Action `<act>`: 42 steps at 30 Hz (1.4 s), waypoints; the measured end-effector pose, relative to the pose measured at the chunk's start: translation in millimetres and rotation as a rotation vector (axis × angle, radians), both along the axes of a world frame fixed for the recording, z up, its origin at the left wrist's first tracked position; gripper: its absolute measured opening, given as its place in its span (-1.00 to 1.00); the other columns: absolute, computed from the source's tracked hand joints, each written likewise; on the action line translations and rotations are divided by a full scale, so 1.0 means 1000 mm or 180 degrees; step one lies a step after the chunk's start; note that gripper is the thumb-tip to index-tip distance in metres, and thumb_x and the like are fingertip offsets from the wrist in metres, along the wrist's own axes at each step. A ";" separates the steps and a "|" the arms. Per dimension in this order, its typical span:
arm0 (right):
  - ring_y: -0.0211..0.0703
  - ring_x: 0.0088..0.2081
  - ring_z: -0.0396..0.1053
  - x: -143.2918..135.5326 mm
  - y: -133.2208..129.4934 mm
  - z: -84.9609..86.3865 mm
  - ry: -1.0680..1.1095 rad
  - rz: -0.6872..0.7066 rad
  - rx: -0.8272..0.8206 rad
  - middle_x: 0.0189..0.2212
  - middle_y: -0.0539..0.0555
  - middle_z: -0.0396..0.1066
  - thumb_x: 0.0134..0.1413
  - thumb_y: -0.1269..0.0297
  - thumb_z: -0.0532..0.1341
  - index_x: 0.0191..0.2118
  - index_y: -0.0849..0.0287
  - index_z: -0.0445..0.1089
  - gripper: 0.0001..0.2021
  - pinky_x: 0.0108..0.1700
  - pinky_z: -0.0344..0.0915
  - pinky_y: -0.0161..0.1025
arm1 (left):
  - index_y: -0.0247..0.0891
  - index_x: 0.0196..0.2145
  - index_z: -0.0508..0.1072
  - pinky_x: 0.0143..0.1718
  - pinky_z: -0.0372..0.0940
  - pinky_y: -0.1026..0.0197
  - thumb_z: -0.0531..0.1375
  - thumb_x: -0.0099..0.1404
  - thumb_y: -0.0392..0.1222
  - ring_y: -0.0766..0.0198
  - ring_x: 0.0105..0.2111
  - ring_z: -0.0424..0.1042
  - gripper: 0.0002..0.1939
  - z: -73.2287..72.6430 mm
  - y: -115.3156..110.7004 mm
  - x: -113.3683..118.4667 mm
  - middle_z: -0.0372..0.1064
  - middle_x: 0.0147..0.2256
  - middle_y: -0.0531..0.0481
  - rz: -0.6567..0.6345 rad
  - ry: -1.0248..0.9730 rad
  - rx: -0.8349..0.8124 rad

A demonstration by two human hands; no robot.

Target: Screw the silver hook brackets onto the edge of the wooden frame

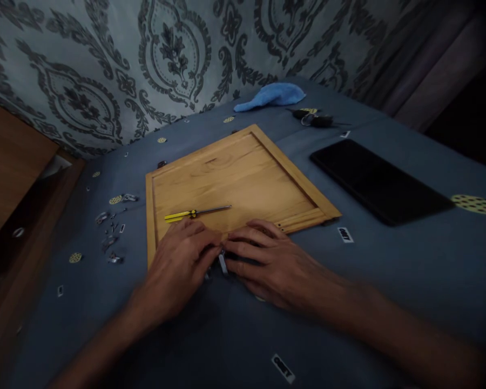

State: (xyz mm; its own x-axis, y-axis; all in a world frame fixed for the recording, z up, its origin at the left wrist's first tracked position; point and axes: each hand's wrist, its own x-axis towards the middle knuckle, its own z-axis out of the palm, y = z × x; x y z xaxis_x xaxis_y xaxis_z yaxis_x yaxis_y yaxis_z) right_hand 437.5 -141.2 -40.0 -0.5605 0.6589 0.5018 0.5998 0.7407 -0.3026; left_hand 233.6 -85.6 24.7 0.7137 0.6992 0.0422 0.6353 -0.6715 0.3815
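Observation:
A framed wooden panel (227,178) lies flat on the dark blue cloth. Both hands meet at its near edge, around a small metal hinge-like piece (222,262). My left hand (182,259) rests over the panel's edge with its fingers bent and pressed together, the tips close to the metal piece; what they pinch is hidden. From the right, my right hand (267,259) reaches in, fingers bent and slightly apart, its tips at the same spot; any small part under them cannot be made out. A yellow-handled screwdriver (198,213) lies on the panel, just beyond my left hand.
Several metal hinges and screws (111,243) lie left of the panel. A large black phone-like slab (380,181) is on the right. Behind are a blue cloth (273,96) and a bunch of keys (316,119). Wooden furniture (16,162) borders the left side.

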 end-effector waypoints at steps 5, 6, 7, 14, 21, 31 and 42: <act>-0.02 0.07 0.43 -0.001 0.000 -0.003 0.0026 -0.0045 0.0148 -0.03 0.05 0.60 0.30 0.38 0.21 -0.06 0.15 0.53 -0.82 0.26 0.21 0.04 | -0.22 -0.27 0.54 -0.06 0.23 0.01 0.18 0.46 -0.27 0.09 -0.18 0.40 -0.86 -0.001 0.000 0.000 0.46 -0.28 0.01 -0.0012 0.0041 -0.0002; -0.03 0.07 0.44 -0.001 0.000 -0.003 0.0030 -0.0064 0.0187 -0.03 0.05 0.61 0.31 0.38 0.21 -0.04 0.16 0.52 -0.81 0.26 0.21 0.04 | -0.22 -0.27 0.54 -0.06 0.23 0.01 0.18 0.46 -0.26 0.09 -0.18 0.39 -0.86 -0.001 0.000 0.000 0.46 -0.28 0.01 -0.0004 0.0041 -0.0005; -0.04 0.06 0.44 -0.001 -0.001 -0.004 0.0034 -0.0082 0.0223 -0.04 0.05 0.61 0.32 0.38 0.20 -0.02 0.17 0.52 -0.80 0.26 0.21 0.04 | -0.22 -0.26 0.54 -0.06 0.23 0.01 0.19 0.45 -0.26 0.09 -0.18 0.39 -0.86 -0.001 0.000 0.000 0.46 -0.28 0.01 -0.0001 0.0046 -0.0012; -0.05 0.09 0.44 -0.002 -0.003 0.000 -0.0017 -0.0131 0.0153 -0.04 0.09 0.61 0.39 0.41 0.13 0.05 0.18 0.51 -0.74 0.26 0.24 0.05 | -0.26 -0.31 0.53 -0.13 0.22 0.02 0.18 0.45 -0.29 0.07 -0.22 0.39 -0.84 -0.001 0.000 0.001 0.44 -0.32 -0.03 -0.0024 -0.0014 0.0045; -0.04 0.06 0.44 -0.001 -0.002 -0.002 0.0018 -0.0083 0.0211 -0.04 0.08 0.61 0.35 0.41 0.16 0.06 0.22 0.50 -0.74 0.26 0.23 0.06 | -0.24 -0.30 0.53 -0.13 0.22 0.05 0.19 0.45 -0.27 0.10 -0.22 0.39 -0.85 -0.001 -0.001 0.000 0.46 -0.32 -0.01 0.0011 -0.0107 0.0059; -0.06 0.05 0.44 -0.001 -0.001 -0.003 0.0119 -0.0036 0.0163 -0.02 0.09 0.61 0.40 0.40 0.13 0.06 0.21 0.49 -0.75 0.26 0.22 0.05 | -0.15 -0.32 0.56 -0.19 0.27 0.13 0.15 0.38 -0.06 0.13 -0.24 0.44 -0.77 0.021 0.022 -0.061 0.55 -0.31 0.00 0.0862 -0.0399 0.0354; -0.03 0.06 0.49 0.004 0.003 -0.004 -0.0083 0.0054 0.0290 0.02 0.10 0.60 0.38 0.38 0.11 0.09 0.11 0.50 -0.70 0.19 0.31 0.09 | -0.21 -0.30 0.53 -0.33 0.24 0.17 0.16 0.17 0.14 0.16 -0.40 0.38 -0.62 -0.007 0.044 -0.184 0.51 -0.37 -0.02 0.2746 -0.0754 0.0584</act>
